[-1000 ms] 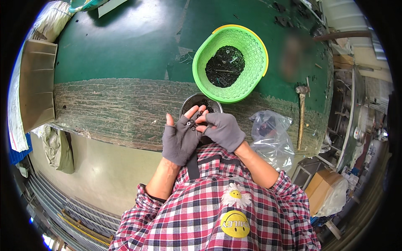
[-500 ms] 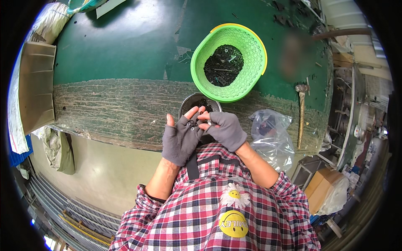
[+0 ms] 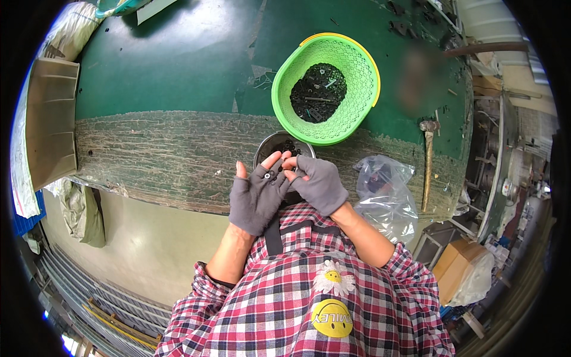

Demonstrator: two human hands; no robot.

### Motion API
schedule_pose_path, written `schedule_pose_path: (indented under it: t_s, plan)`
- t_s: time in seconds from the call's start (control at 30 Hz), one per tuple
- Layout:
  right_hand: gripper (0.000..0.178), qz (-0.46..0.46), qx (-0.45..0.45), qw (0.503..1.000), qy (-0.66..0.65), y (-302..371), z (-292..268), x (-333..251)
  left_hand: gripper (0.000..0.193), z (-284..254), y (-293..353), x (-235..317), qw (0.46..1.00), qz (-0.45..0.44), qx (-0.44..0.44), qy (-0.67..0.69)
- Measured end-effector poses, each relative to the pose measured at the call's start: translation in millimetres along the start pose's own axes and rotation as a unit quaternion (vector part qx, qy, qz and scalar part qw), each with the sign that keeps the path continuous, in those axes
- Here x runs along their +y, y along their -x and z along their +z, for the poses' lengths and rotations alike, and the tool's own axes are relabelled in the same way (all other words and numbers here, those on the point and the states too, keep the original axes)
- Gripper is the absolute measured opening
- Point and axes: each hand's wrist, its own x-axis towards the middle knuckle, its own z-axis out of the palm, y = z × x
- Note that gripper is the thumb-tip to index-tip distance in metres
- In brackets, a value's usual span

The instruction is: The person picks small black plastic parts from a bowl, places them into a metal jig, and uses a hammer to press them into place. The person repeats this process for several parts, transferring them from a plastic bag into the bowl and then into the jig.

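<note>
Tabletop: dark green covering, worn through to bare, scratched wood in a broad band along the near edge. Green perforated basket with a yellow rim, right of centre, holding a heap of small dark parts. Dark round tin at the near edge, just in front of the basket, also with dark parts inside, its near side covered by the hands. Hammer lying near the right edge, handle toward the person. Clear plastic bag hanging off the near edge at the right. Beige tray at the left edge. Left hand: grey fingerless glove, palm up and half open, a small ring-shaped part resting on the fingers. Right hand: same glove, fingertips pinched against the left fingers over the tin; whether they grip a piece cannot be made out. Room: pale floor below, cardboard boxes and clutter at the right, curved by the lens. A blurred patch beyond the basket is unreadable.
</note>
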Motion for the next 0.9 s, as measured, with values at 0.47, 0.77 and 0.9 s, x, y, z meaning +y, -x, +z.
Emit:
schedule_pose_path:
  t_s: [0.47,0.77,0.9]
  plan:
    - [0.010,0.003,-0.039,0.995,-0.095,1,-2,15,0.080,-3,0,0,0.999,0.018,0.018,0.041]
    - [0.015,0.185,-0.167,0.742,-0.623,16,-28,28,0.078,-4,-2,3,0.996,0.017,0.042,0.076]
    - [0.013,0.167,-0.160,0.755,-0.614,20,-33,30,0.074,-5,-3,1,0.999,0.022,0.041,-0.007]
